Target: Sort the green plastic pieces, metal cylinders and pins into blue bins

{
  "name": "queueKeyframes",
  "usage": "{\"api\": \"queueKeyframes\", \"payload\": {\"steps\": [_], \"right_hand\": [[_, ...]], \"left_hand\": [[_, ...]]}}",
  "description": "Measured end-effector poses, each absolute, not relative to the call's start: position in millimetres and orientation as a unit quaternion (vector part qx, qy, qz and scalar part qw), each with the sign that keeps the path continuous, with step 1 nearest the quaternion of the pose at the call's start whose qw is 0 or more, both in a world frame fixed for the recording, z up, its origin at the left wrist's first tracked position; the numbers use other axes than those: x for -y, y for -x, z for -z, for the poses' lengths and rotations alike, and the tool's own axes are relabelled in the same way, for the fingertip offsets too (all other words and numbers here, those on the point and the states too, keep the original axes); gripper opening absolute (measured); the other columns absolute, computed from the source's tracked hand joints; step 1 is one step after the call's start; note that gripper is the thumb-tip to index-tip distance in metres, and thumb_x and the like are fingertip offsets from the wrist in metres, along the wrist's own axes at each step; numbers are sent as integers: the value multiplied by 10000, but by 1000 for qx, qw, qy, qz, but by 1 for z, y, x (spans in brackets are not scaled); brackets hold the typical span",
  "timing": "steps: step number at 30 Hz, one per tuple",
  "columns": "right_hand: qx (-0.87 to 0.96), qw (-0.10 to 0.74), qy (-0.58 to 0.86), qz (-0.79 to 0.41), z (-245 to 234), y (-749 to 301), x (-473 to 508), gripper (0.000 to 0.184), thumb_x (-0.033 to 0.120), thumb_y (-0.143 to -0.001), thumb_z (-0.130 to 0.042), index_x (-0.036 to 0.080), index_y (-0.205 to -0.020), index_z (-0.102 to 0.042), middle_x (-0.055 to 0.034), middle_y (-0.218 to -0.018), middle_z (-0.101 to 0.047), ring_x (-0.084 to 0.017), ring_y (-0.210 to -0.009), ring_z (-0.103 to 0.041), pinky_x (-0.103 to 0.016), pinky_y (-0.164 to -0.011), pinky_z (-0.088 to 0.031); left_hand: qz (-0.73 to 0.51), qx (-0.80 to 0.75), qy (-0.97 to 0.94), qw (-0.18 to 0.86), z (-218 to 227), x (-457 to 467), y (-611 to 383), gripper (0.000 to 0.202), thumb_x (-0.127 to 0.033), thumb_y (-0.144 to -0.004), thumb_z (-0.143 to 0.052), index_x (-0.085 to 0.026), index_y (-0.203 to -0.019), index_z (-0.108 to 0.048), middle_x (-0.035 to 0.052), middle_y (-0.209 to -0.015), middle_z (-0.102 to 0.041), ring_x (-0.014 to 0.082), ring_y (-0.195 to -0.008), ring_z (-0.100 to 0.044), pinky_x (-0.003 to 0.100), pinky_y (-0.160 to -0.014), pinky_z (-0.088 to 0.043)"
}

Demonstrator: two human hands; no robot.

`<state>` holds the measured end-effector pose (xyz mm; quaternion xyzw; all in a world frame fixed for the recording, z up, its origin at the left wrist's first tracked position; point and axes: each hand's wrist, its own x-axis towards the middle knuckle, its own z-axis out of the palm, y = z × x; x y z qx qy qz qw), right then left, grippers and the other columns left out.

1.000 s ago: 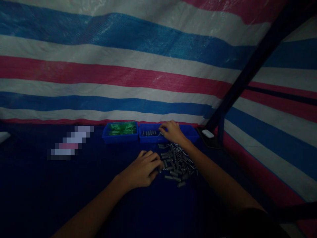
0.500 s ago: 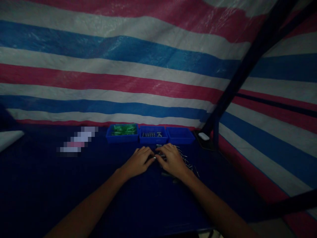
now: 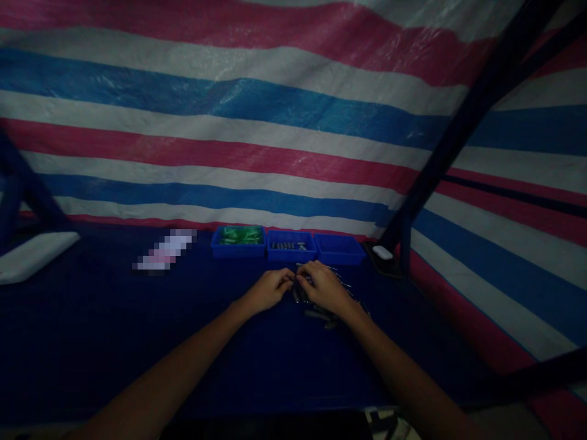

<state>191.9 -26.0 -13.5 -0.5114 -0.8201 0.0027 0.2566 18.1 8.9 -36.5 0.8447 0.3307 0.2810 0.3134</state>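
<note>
Inward from the near edge of the dark blue flat table [image 3: 275, 366] lie small dark-grey cylindrical pieces [image 3: 316, 315], partly under the bare right hand [image 3: 323, 284], its curled fingertips close to those of the bare left hand [image 3: 268, 288], though what either pinches I cannot tell, with three rectangular blue plastic bins [image 3: 291, 254] along the far edge.

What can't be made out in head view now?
All head view:
Anything held in the bare left hand or bare right hand: hidden by curled fingers, dim light.
Part of the grey metal pile: behind the right hand.
Identity of the pale-and-pink object: pixelated.
White flat slab's end: cut by left edge.
Count of small silvery pieces in the middle blue plastic tray: too small.
</note>
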Motion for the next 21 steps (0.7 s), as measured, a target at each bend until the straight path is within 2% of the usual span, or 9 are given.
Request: {"api": "queueKeyframes", "payload": {"steps": [4,7,10,16,21], "right_hand": [[828,247,503,-9,11,-194,41,103,207,-829,-494,177,-854,-588,-31,-811,-598,-161,-807,-495,-301,-760,-361],[839,210,501,9,12,-194,52,180,320,-780,-576,182,-891,-604,-50,-874,-586,-192,-875,-480,-340,-786,-354],[848,169,502,19,19,-190,56,251,406,-754,-598,185,-872,-614,-65,-927,-566,-212,-927,-462,-355,-786,-360],[833,206,510,47,29,-182,51,132,271,-821,-510,180,-803,-604,-68,-964,-559,-199,-941,-464,-341,-787,-370],[809,265,522,46,25,-182,48,117,251,-823,-484,183,-795,-575,-50,-824,-593,-185,-820,-500,-315,-734,-383]], "left_hand": [[-261,-301,-896,196,29,-3,-17,181,-189,-856,-397,-167,-892,-573,35,-870,-608,150,-833,-572,273,-769,-432],[-239,-305,-907,167,28,-3,-14,204,-132,-830,-404,-167,-947,-567,40,-912,-593,153,-866,-561,279,-797,-424],[-182,-292,-925,162,29,-6,-8,230,-152,-805,-469,-185,-1007,-576,41,-962,-566,165,-903,-549,294,-815,-420],[-159,-303,-927,155,30,-12,-1,128,-248,-824,-518,-197,-919,-588,26,-943,-555,166,-889,-539,302,-789,-412],[-228,-313,-907,165,28,-11,-6,177,-269,-882,-436,-194,-966,-573,19,-905,-600,153,-867,-530,292,-789,-405]]}}
